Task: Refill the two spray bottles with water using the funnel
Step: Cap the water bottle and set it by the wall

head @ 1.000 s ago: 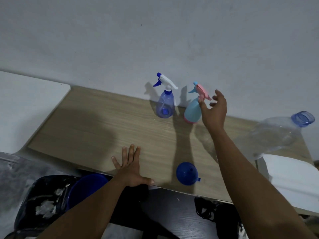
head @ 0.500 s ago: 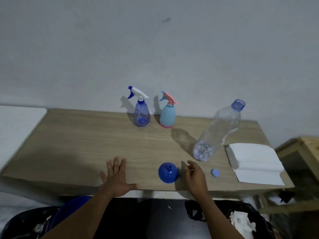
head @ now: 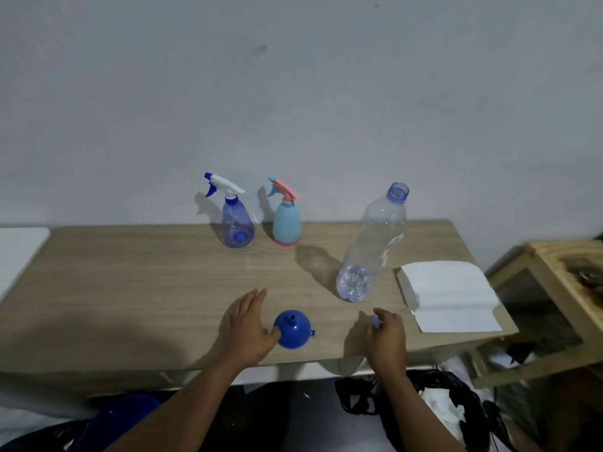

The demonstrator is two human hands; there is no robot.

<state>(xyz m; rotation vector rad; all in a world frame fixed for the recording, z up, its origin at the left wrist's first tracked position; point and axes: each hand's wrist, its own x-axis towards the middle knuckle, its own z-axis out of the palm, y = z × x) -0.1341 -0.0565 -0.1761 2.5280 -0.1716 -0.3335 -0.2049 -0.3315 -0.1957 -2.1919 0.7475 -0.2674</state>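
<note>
Funnel beside the left hand on the desk

The blue funnel (head: 292,328) sat mouth-down on the desk (head: 130,288); the left hand (head: 244,331) lay spread, thumb touching it. The right hand (head: 386,337) fingers (head: 380,316) pinched a small cap (head: 376,321).

Dim, soft-shadowed, edges warped

Left half of tabletop (head: 114,288) is sitting bare, wide lane to the back. Spray bottles (head: 236,223) are standing against the wall, narrow gap between them. Water bottle (head: 372,249) and napkin stack (head: 450,291) are crowding the right side; funnel (head: 292,329) is blocking front centre.
</note>
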